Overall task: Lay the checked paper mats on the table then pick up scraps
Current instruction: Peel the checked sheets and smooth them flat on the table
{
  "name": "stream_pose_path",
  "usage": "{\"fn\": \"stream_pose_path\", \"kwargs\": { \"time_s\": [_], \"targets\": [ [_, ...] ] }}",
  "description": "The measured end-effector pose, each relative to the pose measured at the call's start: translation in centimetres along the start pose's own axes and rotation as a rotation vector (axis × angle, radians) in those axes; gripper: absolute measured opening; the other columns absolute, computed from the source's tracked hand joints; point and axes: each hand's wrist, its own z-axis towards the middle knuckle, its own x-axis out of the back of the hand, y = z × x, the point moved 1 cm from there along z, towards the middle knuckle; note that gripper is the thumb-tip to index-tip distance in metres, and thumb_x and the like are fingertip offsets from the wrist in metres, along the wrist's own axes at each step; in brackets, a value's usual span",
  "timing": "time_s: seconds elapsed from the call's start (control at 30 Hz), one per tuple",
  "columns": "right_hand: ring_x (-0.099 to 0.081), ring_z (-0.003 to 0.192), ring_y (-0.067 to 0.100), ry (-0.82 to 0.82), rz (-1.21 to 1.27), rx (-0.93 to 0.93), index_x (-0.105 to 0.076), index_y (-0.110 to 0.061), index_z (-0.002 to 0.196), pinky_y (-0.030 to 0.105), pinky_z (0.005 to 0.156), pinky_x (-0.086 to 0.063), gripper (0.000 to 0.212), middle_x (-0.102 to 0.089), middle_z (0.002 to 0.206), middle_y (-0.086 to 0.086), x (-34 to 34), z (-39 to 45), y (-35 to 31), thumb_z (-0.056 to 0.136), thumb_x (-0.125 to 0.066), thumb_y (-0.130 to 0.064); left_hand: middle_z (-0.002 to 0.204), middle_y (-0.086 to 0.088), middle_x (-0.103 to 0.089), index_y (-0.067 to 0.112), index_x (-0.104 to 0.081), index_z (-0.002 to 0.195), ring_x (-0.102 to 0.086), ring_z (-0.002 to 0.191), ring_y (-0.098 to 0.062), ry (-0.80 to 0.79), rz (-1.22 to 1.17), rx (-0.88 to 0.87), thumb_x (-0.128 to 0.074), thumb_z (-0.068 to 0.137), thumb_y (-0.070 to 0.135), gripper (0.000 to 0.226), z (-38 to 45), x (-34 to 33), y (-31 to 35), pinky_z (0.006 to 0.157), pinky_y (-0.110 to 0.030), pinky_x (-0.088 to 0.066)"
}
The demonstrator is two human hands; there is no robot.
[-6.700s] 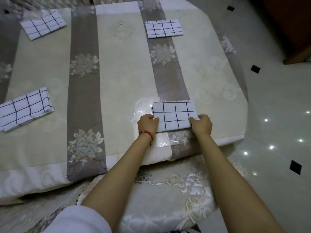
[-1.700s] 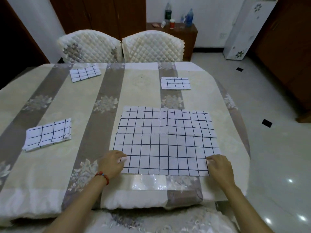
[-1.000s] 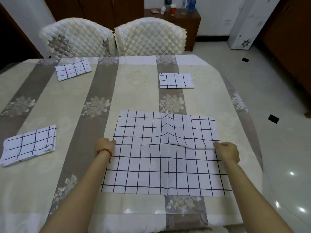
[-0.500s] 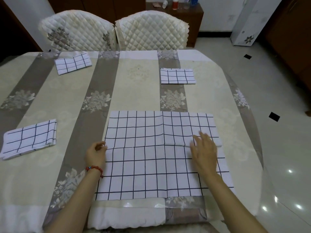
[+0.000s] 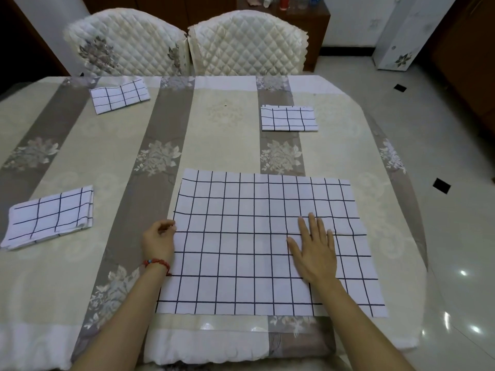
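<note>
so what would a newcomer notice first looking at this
The big unfolded checked mat lying at the near table edge, with the right hand flat on it and the left hand at its left edge. Next, three folded checked mats lying farther off.

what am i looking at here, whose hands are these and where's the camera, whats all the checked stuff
There is no machine here: a person wears a camera on the head, looking down at their own two hands. One unfolded checked mat lies spread on the table. The right hand presses flat on it; the left hand, with a red bracelet on its wrist, pinches the mat's left edge. Three folded mats wait: near left, far left, far right. Two quilted chairs stand behind.
</note>
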Motion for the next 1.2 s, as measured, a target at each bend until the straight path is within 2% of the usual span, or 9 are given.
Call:
{"fn": "stream_pose_path", "kwargs": {
  "time_s": [0.1,0.3,0.47,0.53,0.67,0.8,0.97,1.07,1.2],
  "targets": [
    [0.012,0.142,0.010,0.010,0.000,-0.033,0.006,-0.033,0.142,0.026,0.110,0.021,0.078,0.009,0.155,-0.007,0.3,0.2,0.4,0.075,0.009,-0.073,0.099,-0.024,-0.067,-0.003,-0.065,0.092,-0.055,0.087,-0.021,-0.003,0.005,0.012,-0.059,0.082,-0.002,0.012,0.0,0.0,-0.1,0.082,-0.029,-0.042],
    [0.005,0.145,0.020,0.097,0.027,-0.228,-0.009,-0.019,0.147,0.041,0.118,0.010,0.068,-0.002,0.158,0.006,2.1,1.4,1.9,0.090,-0.012,-0.055,0.096,-0.018,-0.067,-0.002,-0.066,0.091,-0.055,0.086,-0.021,-0.001,-0.010,0.007,-0.060,0.082,0.000,0.011,0.0,-0.2,-0.3,0.082,-0.029,-0.043],
    [0.001,0.143,0.012,0.014,-0.050,0.241,-0.015,-0.026,0.145,0.033,0.115,0.010,0.072,-0.002,0.154,-0.008,1.1,2.0,-0.8,0.086,0.004,-0.061,0.095,-0.019,-0.067,-0.001,-0.066,0.090,-0.059,0.088,-0.028,-0.019,-0.004,0.016,-0.060,0.082,-0.001,0.010,0.2,-0.3,-0.6,0.083,-0.032,-0.045],
    [0.006,0.142,0.008,-0.038,-0.034,0.256,-0.010,-0.028,0.146,0.030,0.115,0.013,0.075,0.003,0.153,-0.011,0.4,2.2,-0.6,0.082,0.010,-0.062,0.102,-0.023,-0.065,0.002,-0.066,0.093,-0.060,0.095,-0.038,-0.011,0.057,0.009,-0.060,0.082,0.001,0.013,0.1,-0.2,-0.5,0.087,-0.038,-0.047],
    [0.009,0.141,0.006,-0.031,-0.056,0.237,-0.001,-0.028,0.144,0.023,0.110,0.022,0.072,0.007,0.152,-0.012,0.2,2.2,-0.4,0.082,0.012,-0.062,0.129,-0.022,-0.048,0.010,-0.058,0.113,-0.044,0.117,-0.041,0.103,0.580,-0.217,-0.065,0.079,0.014,0.035,-2.0,-1.9,1.4,0.095,-0.052,-0.037],
    [0.009,0.141,0.006,-0.038,-0.048,0.236,-0.001,-0.028,0.144,0.024,0.111,0.021,0.072,0.006,0.151,-0.013,0.1,2.4,-0.4,0.081,0.012,-0.062,0.135,-0.010,-0.052,0.017,-0.056,0.116,-0.046,0.127,-0.030,-0.261,0.759,-0.655,-0.050,0.083,0.028,0.036,-6.5,-8.3,2.2,0.102,-0.050,-0.039],
    [0.005,0.143,0.008,-0.030,-0.073,0.273,-0.007,-0.030,0.145,0.028,0.114,0.013,0.074,0.003,0.152,-0.013,0.5,3.1,0.5,0.082,0.010,-0.065,0.145,-0.002,-0.042,0.024,-0.032,0.139,-0.021,0.136,-0.018,-0.470,0.968,-0.690,-0.006,0.094,0.051,0.058,-9.4,-11.5,0.0,0.111,-0.043,-0.005],
    [0.010,0.142,0.008,-0.022,-0.095,0.153,-0.005,-0.033,0.145,0.034,0.116,0.009,0.075,0.005,0.155,-0.011,2.0,5.3,3.6,0.080,0.007,-0.068,0.149,-0.001,-0.034,0.025,-0.022,0.143,-0.015,0.138,-0.019,-0.435,1.001,-0.720,-0.005,0.092,0.055,0.061,-9.1,-11.2,-0.6,0.110,-0.044,0.000],
    [0.005,0.145,0.022,0.062,-0.060,-0.239,-0.010,-0.021,0.147,0.048,0.118,0.003,0.062,0.001,0.158,0.005,3.9,7.1,6.0,0.093,-0.015,-0.051,0.152,-0.002,-0.028,0.026,-0.015,0.145,-0.012,0.140,-0.021,-0.415,0.998,-0.733,-0.006,0.090,0.056,0.063,-9.2,-11.2,-0.5,0.110,-0.045,-0.001]
  ]
}}
